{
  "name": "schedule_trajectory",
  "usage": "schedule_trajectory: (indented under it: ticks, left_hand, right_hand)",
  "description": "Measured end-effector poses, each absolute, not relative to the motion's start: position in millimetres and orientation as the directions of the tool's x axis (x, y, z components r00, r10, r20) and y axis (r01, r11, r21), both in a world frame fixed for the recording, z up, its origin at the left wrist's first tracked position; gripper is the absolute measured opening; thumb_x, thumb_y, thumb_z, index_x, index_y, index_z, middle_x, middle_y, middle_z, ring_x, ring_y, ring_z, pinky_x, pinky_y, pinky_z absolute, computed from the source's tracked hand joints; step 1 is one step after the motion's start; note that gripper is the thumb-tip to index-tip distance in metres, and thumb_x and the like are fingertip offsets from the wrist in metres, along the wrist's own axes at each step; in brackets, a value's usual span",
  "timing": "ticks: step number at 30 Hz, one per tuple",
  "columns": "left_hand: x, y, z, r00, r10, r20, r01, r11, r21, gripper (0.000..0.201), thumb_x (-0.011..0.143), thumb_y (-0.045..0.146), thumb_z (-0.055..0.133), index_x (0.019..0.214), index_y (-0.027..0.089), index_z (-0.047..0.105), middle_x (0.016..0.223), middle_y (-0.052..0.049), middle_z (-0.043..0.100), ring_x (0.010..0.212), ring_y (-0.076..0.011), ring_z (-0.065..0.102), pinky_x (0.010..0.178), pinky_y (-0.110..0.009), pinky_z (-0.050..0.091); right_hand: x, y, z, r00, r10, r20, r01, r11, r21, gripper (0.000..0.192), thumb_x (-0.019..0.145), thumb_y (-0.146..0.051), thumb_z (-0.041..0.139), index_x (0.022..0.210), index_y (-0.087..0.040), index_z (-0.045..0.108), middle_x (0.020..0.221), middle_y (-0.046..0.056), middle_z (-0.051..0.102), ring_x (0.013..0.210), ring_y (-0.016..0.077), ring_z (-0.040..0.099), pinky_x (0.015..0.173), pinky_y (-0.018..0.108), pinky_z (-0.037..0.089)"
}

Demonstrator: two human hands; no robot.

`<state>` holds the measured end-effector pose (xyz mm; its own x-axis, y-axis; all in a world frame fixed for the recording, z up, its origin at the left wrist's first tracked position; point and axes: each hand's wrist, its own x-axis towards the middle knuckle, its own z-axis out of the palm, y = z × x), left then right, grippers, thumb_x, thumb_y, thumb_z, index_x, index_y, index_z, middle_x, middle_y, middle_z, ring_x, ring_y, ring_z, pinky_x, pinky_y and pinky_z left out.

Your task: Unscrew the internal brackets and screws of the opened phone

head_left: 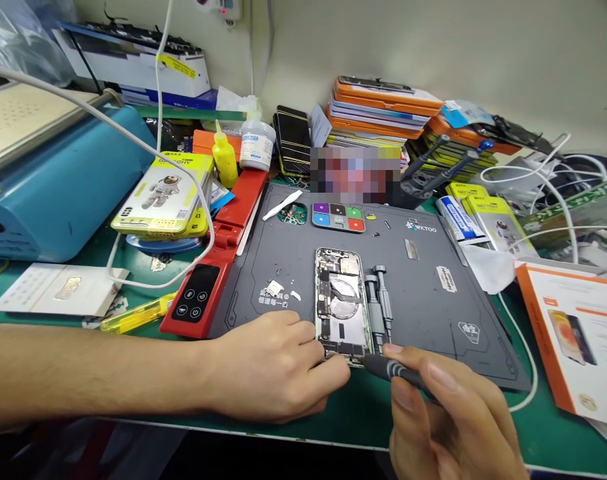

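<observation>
Surface: a green bench (148, 270) with a dark grey work mat (433, 313) laid on it, against a pale wall (483, 47).
Phone: an opened phone (341, 303) lies face down in the middle of the mat, its boards and coil bare.
Left hand: the left hand (278, 367) rests on the mat's near edge, fingers curled, fingertips pinching the phone's lower left corner.
Right hand: the right hand (448, 417) is closed around a dark screwdriver (391, 367), whose tip meets the phone's bottom edge.
On the mat: two spare drivers (379, 303) lie just right of the phone; a coloured screw tray (337, 217) and a white pry tool (282, 205) sit at the far edge; small loose parts (274, 288) lie left of the phone.
Left side: a red device (218, 267) touches the mat's left edge; beyond it a yellow box (166, 197), a blue machine (58, 180), a white cable (133, 143).
Back: a yellow bottle (225, 159), a white jar (256, 143), stacked boxes (378, 110).
Right side: an orange-edged box (578, 333), tangled white cables (548, 177).
</observation>
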<state>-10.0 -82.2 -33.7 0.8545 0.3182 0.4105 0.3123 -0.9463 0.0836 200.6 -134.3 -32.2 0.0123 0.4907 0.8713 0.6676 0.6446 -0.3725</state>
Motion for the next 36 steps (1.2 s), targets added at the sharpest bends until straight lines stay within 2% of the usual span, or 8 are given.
schedule_trajectory:
  ticks: [7, 11, 15, 18, 21, 25, 31, 36]
  left_hand:
    - [-8, -82, -33, 0.85, 0.322, 0.418, 0.306, -0.946, 0.106, 0.008, 0.103, 0.025, 0.059, 0.103, 0.017, 0.061, 0.072, 0.002, 0.066, 0.063, -0.0196, 0.06, 0.053, -0.038, 0.041]
    - [-8, -82, -33, 0.849, 0.325, 0.417, 0.309, -0.945, 0.106, 0.007, 0.102, 0.024, 0.06, 0.104, 0.017, 0.06, 0.07, 0.003, 0.064, 0.062, -0.0197, 0.06, 0.053, -0.037, 0.041]
    - [-9, -83, -32, 0.854, 0.329, 0.403, 0.312, -0.944, 0.11, 0.009, 0.101, 0.025, 0.063, 0.103, 0.018, 0.058, 0.071, 0.003, 0.063, 0.063, -0.0201, 0.062, 0.054, -0.036, 0.04]
    - [-10, -83, -31, 0.857, 0.329, 0.397, 0.307, -0.944, 0.119, 0.01, 0.102, 0.024, 0.062, 0.106, 0.017, 0.058, 0.073, 0.002, 0.064, 0.064, -0.0204, 0.061, 0.055, -0.037, 0.04]
    - [-9, -83, -31, 0.854, 0.33, 0.401, 0.306, -0.944, 0.123, 0.008, 0.102, 0.024, 0.061, 0.105, 0.017, 0.059, 0.073, 0.002, 0.064, 0.064, -0.0199, 0.059, 0.056, -0.037, 0.039]
    - [-8, -83, -31, 0.846, 0.344, 0.407, 0.32, -0.939, 0.129, 0.002, 0.1, 0.021, 0.06, 0.099, 0.019, 0.06, 0.071, 0.003, 0.062, 0.063, -0.0196, 0.056, 0.055, -0.038, 0.037]
    - [-9, -82, -32, 0.852, 0.343, 0.396, 0.316, -0.939, 0.133, 0.009, 0.103, 0.023, 0.059, 0.106, 0.017, 0.063, 0.072, 0.002, 0.063, 0.064, -0.0207, 0.056, 0.055, -0.038, 0.04]
    - [-9, -82, -31, 0.855, 0.339, 0.393, 0.31, -0.941, 0.136, 0.009, 0.103, 0.024, 0.06, 0.105, 0.016, 0.064, 0.073, 0.002, 0.064, 0.064, -0.0207, 0.057, 0.055, -0.038, 0.041]
  right_hand:
    - [205, -137, -36, -0.028, 0.493, 0.87, 0.708, 0.624, -0.331, 0.075, 0.079, 0.015, 0.078, 0.143, -0.024, 0.07, 0.108, 0.003, 0.082, 0.091, 0.0172, 0.078, 0.07, 0.029, 0.066]
    - [197, -137, -33, 0.005, 0.499, 0.867, 0.736, 0.585, -0.341, 0.072, 0.086, 0.011, 0.075, 0.146, -0.027, 0.067, 0.107, 0.002, 0.079, 0.09, 0.0145, 0.077, 0.07, 0.026, 0.066]
    - [194, -135, -32, -0.038, 0.499, 0.865, 0.74, 0.597, -0.312, 0.069, 0.084, 0.008, 0.079, 0.145, -0.022, 0.068, 0.105, 0.003, 0.078, 0.086, 0.0155, 0.077, 0.066, 0.026, 0.065]
    - [198, -133, -36, -0.033, 0.478, 0.878, 0.697, 0.64, -0.322, 0.073, 0.083, 0.015, 0.07, 0.148, -0.017, 0.064, 0.111, 0.006, 0.078, 0.092, 0.0179, 0.079, 0.071, 0.03, 0.066]
    - [201, -132, -36, -0.119, 0.487, 0.865, 0.641, 0.703, -0.308, 0.073, 0.086, 0.015, 0.061, 0.154, -0.011, 0.056, 0.123, 0.012, 0.077, 0.105, 0.0233, 0.079, 0.079, 0.04, 0.069]
    - [200, -135, -32, -0.171, 0.541, 0.823, 0.67, 0.677, -0.306, 0.064, 0.092, 0.007, 0.066, 0.152, -0.014, 0.058, 0.13, 0.015, 0.075, 0.113, 0.0255, 0.077, 0.084, 0.044, 0.069]
    - [193, -138, -32, -0.072, 0.554, 0.829, 0.687, 0.631, -0.361, 0.076, 0.088, 0.015, 0.058, 0.155, -0.02, 0.057, 0.128, 0.011, 0.074, 0.112, 0.0235, 0.076, 0.083, 0.043, 0.069]
    - [197, -134, -30, -0.045, 0.517, 0.855, 0.676, 0.645, -0.355, 0.079, 0.084, 0.017, 0.067, 0.152, -0.022, 0.061, 0.107, 0.005, 0.075, 0.096, 0.0183, 0.075, 0.08, 0.036, 0.065]
